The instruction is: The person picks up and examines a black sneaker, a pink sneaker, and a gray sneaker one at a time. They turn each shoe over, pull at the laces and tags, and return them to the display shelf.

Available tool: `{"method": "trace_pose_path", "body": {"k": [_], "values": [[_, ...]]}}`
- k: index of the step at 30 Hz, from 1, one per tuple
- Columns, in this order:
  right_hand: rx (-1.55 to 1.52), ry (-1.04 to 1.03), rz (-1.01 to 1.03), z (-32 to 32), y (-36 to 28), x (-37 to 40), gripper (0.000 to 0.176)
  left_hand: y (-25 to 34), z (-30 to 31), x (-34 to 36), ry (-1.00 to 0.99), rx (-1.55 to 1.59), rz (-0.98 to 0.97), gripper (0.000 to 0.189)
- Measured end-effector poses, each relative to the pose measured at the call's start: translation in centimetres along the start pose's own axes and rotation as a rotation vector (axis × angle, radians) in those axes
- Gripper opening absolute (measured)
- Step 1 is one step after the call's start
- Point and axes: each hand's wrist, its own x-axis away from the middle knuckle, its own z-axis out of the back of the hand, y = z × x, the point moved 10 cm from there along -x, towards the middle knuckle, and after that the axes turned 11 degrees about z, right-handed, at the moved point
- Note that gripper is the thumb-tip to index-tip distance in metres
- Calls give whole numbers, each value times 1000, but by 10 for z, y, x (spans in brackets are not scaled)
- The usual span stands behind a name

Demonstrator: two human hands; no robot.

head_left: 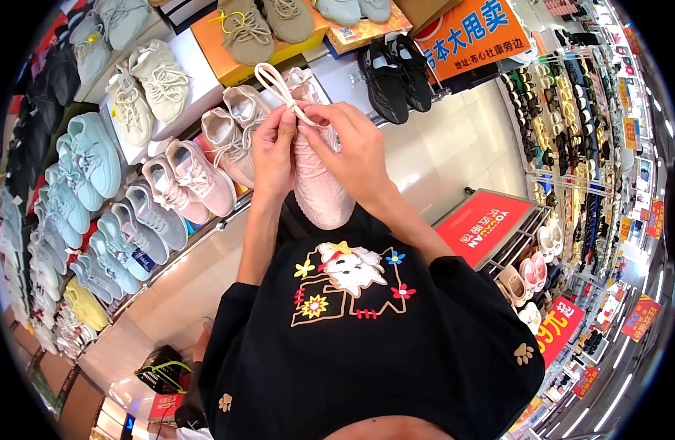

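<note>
One pale pink shoe [324, 191] takes centre stage here, right in front of the black shirt [367, 293], toe towards the wearer, and look at that lace [291, 108], one big loop standing up beyond the fingers! The left hand [273, 150] is right in there, thumb and forefinger clamped on the lace near the base of the loop; the right hand [350, 139] works opposite, thumb and forefinger pinched on the lace too, fingertips close to the left's. Whether anything supports the shoe from below, I cannot tell. Just beside the left hand, a pair of pinkish shoes [226, 143]; beyond the right, black shoes [381, 84] near an orange sign [473, 44]. Tan shoes [246, 40] perch on an orange box [207, 44], light blue shoes [95, 154] line the left side, and a red sign [480, 227] sits by the right forearm [403, 209]
</note>
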Motion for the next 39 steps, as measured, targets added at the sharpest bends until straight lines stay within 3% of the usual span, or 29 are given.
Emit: {"method": "trace_pose_path", "body": {"k": [7, 9, 13, 15, 19, 21, 33, 39], "values": [[-81, 34, -106, -1, 15, 10, 19, -9, 2, -3, 6, 31, 25, 31], [-267, 38, -270, -1, 25, 10, 17, -8, 1, -2, 14, 22, 21, 31], [-399, 27, -378, -12, 37, 21, 17, -10, 2, -3, 23, 11, 24, 30], [-769, 73, -608, -33, 49, 35, 19, -15, 6, -4, 58, 6, 67, 30], [-984, 143, -677, -39, 56, 36, 22, -16, 7, -2, 43, 21, 54, 30], [-1038, 64, -736, -45, 59, 41, 21, -19, 8, -2, 23, -2, 54, 29], [-1046, 125, -683, -30, 69, 26, 13, -30, 10, -1, 117, -192, 80, 25], [-1018, 138, -668, -25, 73, 21, 14, -32, 3, -5, 38, -236, 92, 22]]}}
